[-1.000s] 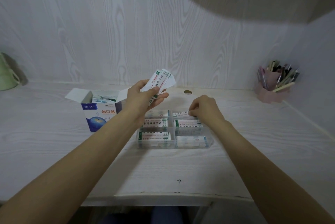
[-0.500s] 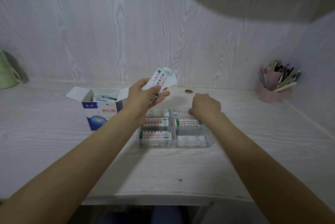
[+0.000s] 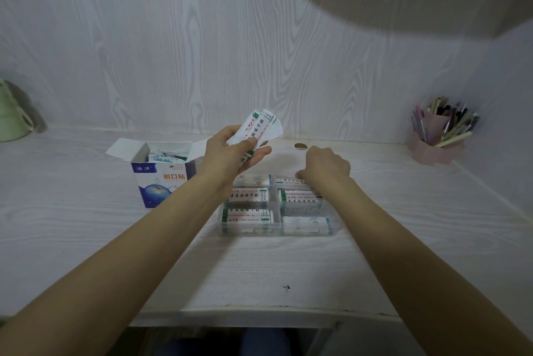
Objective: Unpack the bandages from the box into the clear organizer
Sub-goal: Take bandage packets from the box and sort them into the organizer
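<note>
My left hand (image 3: 230, 151) grips a small fan of bandages (image 3: 259, 129), held up above the far left corner of the clear organizer (image 3: 277, 205); I count at least two printed strips and one plain white one in it, though overlap may hide more. My right hand (image 3: 326, 166) is curled, knuckles up, over the organizer's far right compartment, its fingertips down at the bandages there; whether it pinches one I cannot tell. The organizer has six compartments, two columns of three, and each shows bandages lying flat inside, so filling looks well along. The box (image 3: 161, 179) stands open just left of the organizer, with several wrapped bandages visible inside, too jumbled to count. I judge those, plus the fan, are what remains.
</note>
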Motion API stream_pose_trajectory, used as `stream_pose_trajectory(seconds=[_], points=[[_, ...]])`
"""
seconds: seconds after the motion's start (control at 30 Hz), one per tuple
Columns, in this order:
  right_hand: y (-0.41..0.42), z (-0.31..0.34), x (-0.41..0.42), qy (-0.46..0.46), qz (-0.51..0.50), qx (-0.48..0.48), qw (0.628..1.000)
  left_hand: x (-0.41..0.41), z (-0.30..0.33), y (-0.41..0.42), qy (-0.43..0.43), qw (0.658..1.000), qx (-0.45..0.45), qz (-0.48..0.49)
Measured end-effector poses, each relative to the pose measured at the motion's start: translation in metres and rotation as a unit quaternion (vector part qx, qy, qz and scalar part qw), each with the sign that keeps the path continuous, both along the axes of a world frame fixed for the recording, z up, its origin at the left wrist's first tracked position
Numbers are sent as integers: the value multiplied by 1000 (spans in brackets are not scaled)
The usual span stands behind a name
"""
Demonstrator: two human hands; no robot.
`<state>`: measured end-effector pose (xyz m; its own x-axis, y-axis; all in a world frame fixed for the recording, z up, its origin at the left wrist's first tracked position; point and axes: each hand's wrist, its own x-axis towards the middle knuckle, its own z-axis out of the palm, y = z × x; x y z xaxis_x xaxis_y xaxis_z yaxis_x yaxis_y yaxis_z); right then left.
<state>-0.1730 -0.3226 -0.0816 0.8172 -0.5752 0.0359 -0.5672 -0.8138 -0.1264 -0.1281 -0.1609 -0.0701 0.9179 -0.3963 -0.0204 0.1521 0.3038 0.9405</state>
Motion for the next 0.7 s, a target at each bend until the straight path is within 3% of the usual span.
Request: stream_pose_trajectory(seconds=[0.07,0.1,0.17,0.2,0.23,0.33,0.7], points=[[-3,5,-1,-115,20,84,990,0,-1,0,-7,1000,8,-4],[-2,10,-2,-199,42,174,963,0,-2,0,-9,1000,13,-5],[6,23,-9,-323,72,373,867,0,-2,0,-10,1000,22,-9],[9,29,-12,-342,78,432,831,-1,-1,-1,-10,1000,26,-14],[13,32,-14,-341,90,453,819,-2,-1,-1,-12,999,31,-22],[16,28,-16,-323,120,421,839,-6,1,-3,-27,997,43,-50],[3,15,-21,-364,90,439,816,-5,-3,-12,-29,998,58,-16]])
